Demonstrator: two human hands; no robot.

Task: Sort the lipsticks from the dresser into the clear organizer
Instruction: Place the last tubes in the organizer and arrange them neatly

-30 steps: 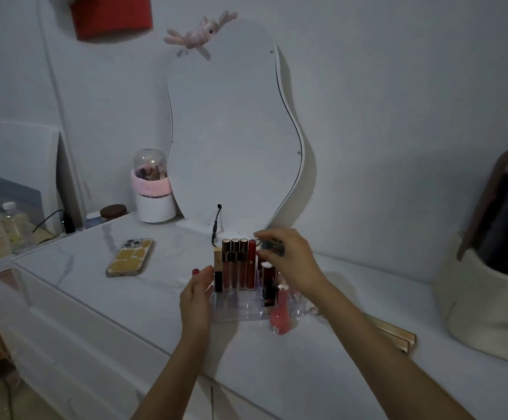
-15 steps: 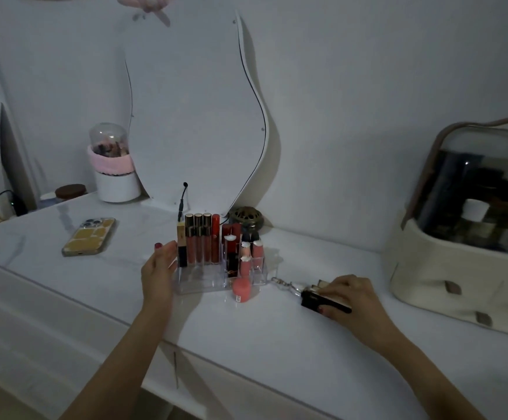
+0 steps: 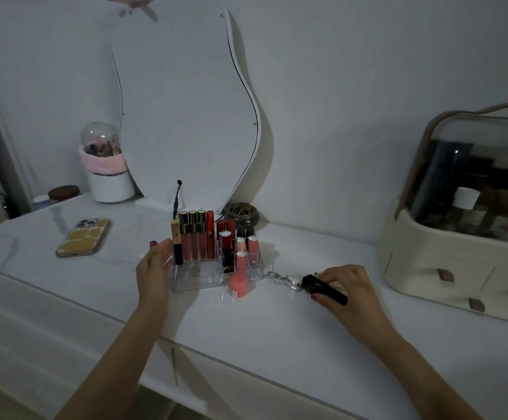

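1. Right hand [image 3: 348, 291] pinches one black lipstick [image 3: 325, 289] lying on the dresser [image 3: 246, 322], right of the organizer [image 3: 198, 278].
2. Left hand [image 3: 155, 268], fingers straight, presses the organizer's left side.
3. Organizer: five tall tubes [image 3: 192, 234] in the back row, shorter lipsticks to their right, count unclear.
4. One pink lipstick [image 3: 238, 284] stands at the organizer's front edge.
5. One phone [image 3: 83, 237] lies well left of the organizer.

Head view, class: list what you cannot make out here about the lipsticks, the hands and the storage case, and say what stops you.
- Black lipstick: its far end is covered by the right hand.
- Clear organizer: its left wall is behind the left hand.
- Lipstick labels: too small and dim.
- Storage case: cut off by the right edge; contents dark behind the lid.
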